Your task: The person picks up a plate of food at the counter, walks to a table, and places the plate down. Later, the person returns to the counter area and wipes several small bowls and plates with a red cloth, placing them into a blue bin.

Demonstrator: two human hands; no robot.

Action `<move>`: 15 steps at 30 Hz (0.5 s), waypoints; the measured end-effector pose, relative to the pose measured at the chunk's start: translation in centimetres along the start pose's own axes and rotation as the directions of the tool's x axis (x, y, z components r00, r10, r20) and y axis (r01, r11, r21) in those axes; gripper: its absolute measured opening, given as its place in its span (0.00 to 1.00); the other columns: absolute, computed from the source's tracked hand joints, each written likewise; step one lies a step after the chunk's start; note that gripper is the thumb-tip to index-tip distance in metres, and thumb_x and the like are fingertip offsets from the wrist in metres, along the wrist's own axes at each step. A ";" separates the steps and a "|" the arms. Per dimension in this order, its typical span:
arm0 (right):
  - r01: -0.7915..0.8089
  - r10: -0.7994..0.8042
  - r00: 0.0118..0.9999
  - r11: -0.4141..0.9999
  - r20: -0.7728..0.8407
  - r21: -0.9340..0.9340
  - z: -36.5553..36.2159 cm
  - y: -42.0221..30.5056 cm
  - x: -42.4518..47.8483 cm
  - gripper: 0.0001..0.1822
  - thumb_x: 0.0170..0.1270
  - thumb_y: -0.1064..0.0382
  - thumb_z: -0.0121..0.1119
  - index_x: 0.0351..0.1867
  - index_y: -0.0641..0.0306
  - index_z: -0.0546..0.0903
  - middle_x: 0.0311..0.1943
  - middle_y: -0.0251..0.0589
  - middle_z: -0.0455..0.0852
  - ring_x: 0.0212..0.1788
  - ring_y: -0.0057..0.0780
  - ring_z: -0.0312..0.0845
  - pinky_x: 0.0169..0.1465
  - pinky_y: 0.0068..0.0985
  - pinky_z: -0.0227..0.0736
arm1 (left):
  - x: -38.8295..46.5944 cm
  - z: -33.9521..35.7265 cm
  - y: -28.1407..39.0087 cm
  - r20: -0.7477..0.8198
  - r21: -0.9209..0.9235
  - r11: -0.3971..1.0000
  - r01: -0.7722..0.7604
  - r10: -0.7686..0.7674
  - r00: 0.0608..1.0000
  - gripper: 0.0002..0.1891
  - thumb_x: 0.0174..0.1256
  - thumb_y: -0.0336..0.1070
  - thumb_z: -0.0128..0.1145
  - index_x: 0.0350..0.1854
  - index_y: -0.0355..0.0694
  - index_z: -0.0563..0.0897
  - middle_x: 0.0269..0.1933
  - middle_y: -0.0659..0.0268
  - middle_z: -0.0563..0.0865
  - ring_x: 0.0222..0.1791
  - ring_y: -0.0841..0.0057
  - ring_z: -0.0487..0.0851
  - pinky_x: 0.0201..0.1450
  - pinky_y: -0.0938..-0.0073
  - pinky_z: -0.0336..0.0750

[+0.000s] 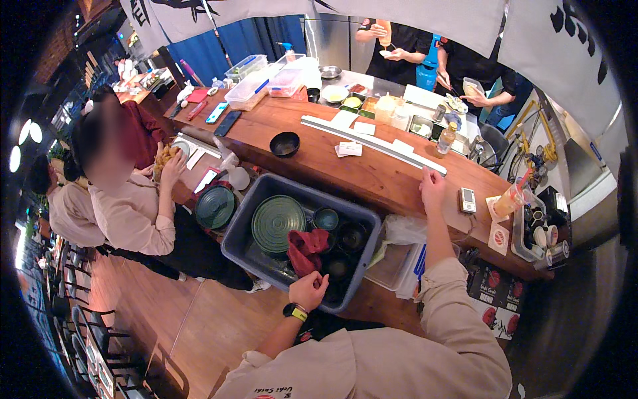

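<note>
My left hand (pixel 309 292), with a watch on its wrist, is loosely curled over the near rim of a grey plastic bus tub (pixel 368 212). Inside the tub are a stack of green ribbed plates (pixel 279 223), a small teal bowl (pixel 326 218), several dark bowls (pixel 351 236) and a crumpled red cloth (pixel 305 252). The cloth lies just beyond my left fingers. My right hand (pixel 432 188) is over the wooden counter (pixel 344 164), fingers bent, at the near end of a long white rail (pixel 369 143). Whether either hand grips anything is hard to see.
A black bowl (pixel 284 144), a sauce bottle (pixel 446 139), a compact camera (pixel 467 200) and a drink cup (pixel 513 197) stand on the counter. At left, a person (pixel 134 209) holds food beside a dark green plate (pixel 215 206). Two people work behind the counter.
</note>
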State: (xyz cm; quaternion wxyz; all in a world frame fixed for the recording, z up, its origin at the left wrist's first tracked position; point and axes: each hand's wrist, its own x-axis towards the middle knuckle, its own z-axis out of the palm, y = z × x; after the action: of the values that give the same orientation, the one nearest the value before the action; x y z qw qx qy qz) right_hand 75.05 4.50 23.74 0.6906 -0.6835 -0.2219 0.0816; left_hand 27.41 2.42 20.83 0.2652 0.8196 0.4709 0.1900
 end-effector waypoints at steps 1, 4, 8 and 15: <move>0.002 -0.002 1.000 1.000 0.007 -0.005 -0.1 -0.1 0.0 0.19 0.78 0.54 0.63 0.27 0.59 0.76 0.17 0.28 0.73 0.17 0.15 0.67 0.21 0.22 0.58 | 0.0 0.0 -0.1 -0.007 -0.005 1.000 -0.006 0.006 1.000 0.18 0.71 0.52 0.66 0.27 0.47 0.82 0.23 0.66 0.85 0.24 0.63 0.86 0.26 0.62 0.76; -0.010 0.009 1.000 0.999 0.018 0.042 -0.4 0.2 0.2 0.19 0.78 0.54 0.64 0.27 0.59 0.75 0.17 0.27 0.73 0.17 0.15 0.67 0.21 0.22 0.57 | -0.1 -0.1 0.0 -0.018 -0.010 1.000 -0.018 0.018 1.000 0.18 0.70 0.53 0.66 0.27 0.47 0.82 0.23 0.66 0.85 0.24 0.63 0.86 0.27 0.62 0.76; -0.010 0.010 1.000 0.996 0.000 0.084 -0.5 0.5 0.3 0.19 0.78 0.55 0.64 0.27 0.58 0.75 0.17 0.27 0.73 0.17 0.14 0.66 0.20 0.22 0.57 | 0.1 0.0 0.0 -0.018 -0.015 0.999 -0.035 0.035 0.999 0.17 0.70 0.53 0.66 0.26 0.47 0.83 0.23 0.66 0.85 0.23 0.63 0.85 0.27 0.61 0.76; 0.008 -0.008 1.000 0.997 0.003 0.077 -0.2 -0.1 0.0 0.19 0.77 0.58 0.65 0.26 0.60 0.75 0.17 0.27 0.73 0.17 0.15 0.67 0.20 0.21 0.58 | 0.0 0.2 -0.3 -0.036 -0.027 0.999 -0.042 0.041 0.999 0.18 0.70 0.53 0.66 0.26 0.47 0.82 0.22 0.66 0.84 0.23 0.63 0.85 0.26 0.61 0.76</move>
State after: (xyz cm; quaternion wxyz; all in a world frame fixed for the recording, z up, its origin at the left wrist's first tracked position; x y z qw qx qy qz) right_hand 75.10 4.31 23.81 0.7162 -0.6555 -0.2226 0.0884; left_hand 27.30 2.50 20.52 0.2641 0.8220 0.4558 0.2162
